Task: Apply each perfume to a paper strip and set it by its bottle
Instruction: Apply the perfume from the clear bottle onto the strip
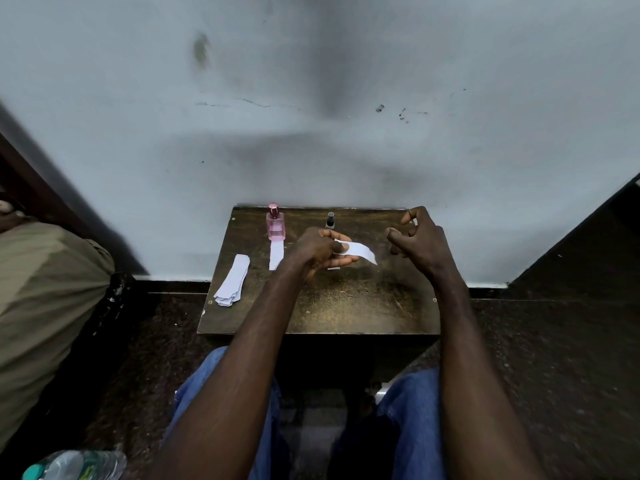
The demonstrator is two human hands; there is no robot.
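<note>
Your work surface is a small square table (346,306) with a dark, worn, speckled top, set against a scuffed pale wall (311,81) with stains and hairline marks. To your left a khaki cloth mass (45,289) is cut off by the edge, and a clear plastic bottle (76,465) with a teal cap is cropped at the bottom corner.

Your left hand (320,252) is held over the table's middle, fingers closed on one end of a white paper strip (360,251); the strip's free end juts toward your right hand and curls down to a point. Your right hand (417,239) is raised near the table's back right corner, fingers curled loosely and spread, holding nothing that can be seen.

A fanned stack of white strips (232,285) lies at the table's left edge, its near ends overhanging slightly. One flat strip (276,254) lies directly in front of the pink glass perfume bottle (275,225), a rectangular flask with a rose metallic cap, standing upright by the wall. A small dark bottle (330,220) with a black cap stands further right; your left hand hides its base, and a sliver of white paper (334,268) shows beneath that hand, too covered to identify.
</note>
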